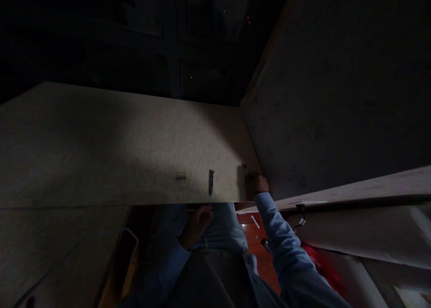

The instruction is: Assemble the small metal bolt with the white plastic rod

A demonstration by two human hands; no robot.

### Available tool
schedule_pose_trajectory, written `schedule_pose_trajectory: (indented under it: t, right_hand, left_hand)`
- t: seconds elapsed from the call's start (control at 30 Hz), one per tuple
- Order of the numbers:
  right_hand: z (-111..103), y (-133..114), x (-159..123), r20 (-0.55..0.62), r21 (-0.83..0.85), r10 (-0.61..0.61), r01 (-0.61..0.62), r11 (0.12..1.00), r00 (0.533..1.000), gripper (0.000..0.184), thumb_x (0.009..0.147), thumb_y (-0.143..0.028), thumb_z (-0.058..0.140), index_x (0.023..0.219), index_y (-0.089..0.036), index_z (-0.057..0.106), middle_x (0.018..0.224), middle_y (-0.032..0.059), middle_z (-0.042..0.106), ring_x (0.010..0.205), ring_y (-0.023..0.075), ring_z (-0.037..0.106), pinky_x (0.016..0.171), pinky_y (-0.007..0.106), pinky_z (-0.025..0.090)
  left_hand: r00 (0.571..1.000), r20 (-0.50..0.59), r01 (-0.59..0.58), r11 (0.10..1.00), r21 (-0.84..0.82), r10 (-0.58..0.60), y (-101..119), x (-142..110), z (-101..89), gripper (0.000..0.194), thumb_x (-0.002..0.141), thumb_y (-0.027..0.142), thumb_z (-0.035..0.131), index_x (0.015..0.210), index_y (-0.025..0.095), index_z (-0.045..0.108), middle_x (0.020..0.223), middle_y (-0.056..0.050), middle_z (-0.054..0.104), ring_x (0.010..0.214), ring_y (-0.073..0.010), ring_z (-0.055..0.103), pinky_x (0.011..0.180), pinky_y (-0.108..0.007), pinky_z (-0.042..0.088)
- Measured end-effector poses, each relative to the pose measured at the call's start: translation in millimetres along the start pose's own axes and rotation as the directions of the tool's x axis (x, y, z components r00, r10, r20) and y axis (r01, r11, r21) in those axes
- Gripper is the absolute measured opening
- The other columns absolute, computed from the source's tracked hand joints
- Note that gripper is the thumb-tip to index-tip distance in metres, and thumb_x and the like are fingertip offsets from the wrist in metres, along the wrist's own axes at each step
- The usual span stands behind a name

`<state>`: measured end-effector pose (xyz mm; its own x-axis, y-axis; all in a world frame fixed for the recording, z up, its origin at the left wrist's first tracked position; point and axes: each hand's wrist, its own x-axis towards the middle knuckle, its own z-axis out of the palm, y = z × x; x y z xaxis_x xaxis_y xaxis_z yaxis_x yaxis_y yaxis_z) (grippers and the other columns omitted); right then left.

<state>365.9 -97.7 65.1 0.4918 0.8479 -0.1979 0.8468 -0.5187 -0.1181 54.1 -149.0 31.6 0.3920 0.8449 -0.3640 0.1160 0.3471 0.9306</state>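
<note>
Near tabletop (161, 133)'s right end, right hand (256, 183) narrowly pinches slim item (244, 167), tip exposed, perhaps for control; razor-like tool (211, 183) and small flat case (181, 178) lie apart, probably for easy reach; left hand (199, 225) near lap, cannot tell grip

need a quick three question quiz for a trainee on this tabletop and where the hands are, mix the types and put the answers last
1. True or false: on the tabletop, the slim T-shaped tool lies between the small rectangular item and the right hand.
2. Multiple choice: where is the left hand?
a) on top of the slim T-shaped tool
b) over the lap
c) on the window frame
3. Fill in the blank: the hand closer to the side wall is the ____ hand.

Key: 1 true; 2 b; 3 right
</note>
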Motion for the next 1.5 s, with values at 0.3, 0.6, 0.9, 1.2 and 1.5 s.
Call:
schedule_pose_trajectory:
  t: [0.3,0.6,0.9,1.2,1.5]
  right_hand:
    - [11,5,2,-0.046,0.036,-0.04,0.042,0.998,0.998,0.031,0.094,-0.036,0.055,0.108,-0.021,0.078,0.105,0.0146,0.078,0.089,0.0246,0.075,0.066,0.026,0.046]
    - [15,11,1,-0.078,0.07,-0.067,0.073,0.995,0.995,0.029,0.094,-0.034,0.055,0.106,-0.02,0.078,0.1,0.0143,0.079,0.084,0.0234,0.074,0.064,0.026,0.044]
    - [34,14,-54,-0.268,0.184,-0.033,0.084,0.979,0.963,0.027,0.094,-0.025,0.052,0.096,-0.019,0.078,0.096,0.0139,0.075,0.077,0.0212,0.071,0.064,0.027,0.046]
    - [65,-30,-94,-0.25,0.431,-0.412,0.482,0.763,0.876,0.023,0.092,-0.017,0.053,0.094,-0.021,0.075,0.091,0.0074,0.071,0.081,0.0187,0.067,0.074,0.028,0.052]
    - [72,-55,-77,-0.229,0.369,-0.561,0.604,0.707,0.796,0.021,0.092,-0.019,0.055,0.1,-0.021,0.075,0.095,0.008,0.074,0.089,0.0206,0.068,0.08,0.031,0.053]
  left_hand:
    - [0.987,-0.09,-0.132,0.99,0.058,0.137,-2,22,-4.0,0.045,0.082,0.056,0.062,0.101,0.016,0.071,0.097,-0.012,0.075,0.091,-0.0265,0.07,0.084,-0.04,0.055]
    - [0.952,-0.178,-0.133,0.86,0.492,0.248,26,79,-0.2,0.023,0.087,0.028,0.06,0.106,0.018,0.067,0.097,-0.007,0.074,0.083,-0.0203,0.07,0.08,-0.033,0.053]
    - [0.96,-0.167,-0.018,0.645,0.764,0.224,53,116,17.7,0.029,0.086,0.035,0.065,0.112,0.022,0.067,0.1,-0.01,0.074,0.096,-0.0241,0.068,0.083,-0.032,0.049]
    - [0.972,-0.167,-0.082,0.901,0.427,0.167,40,120,0.6,0.022,0.071,0.02,0.07,0.093,0.022,0.072,0.082,-0.002,0.074,0.083,-0.0203,0.069,0.081,-0.031,0.05]
    - [0.978,-0.135,-0.143,0.983,0.117,0.158,24,103,-23.5,0.034,0.078,0.039,0.056,0.1,0.015,0.068,0.066,0.002,0.064,0.054,-0.0115,0.058,0.053,-0.023,0.047]
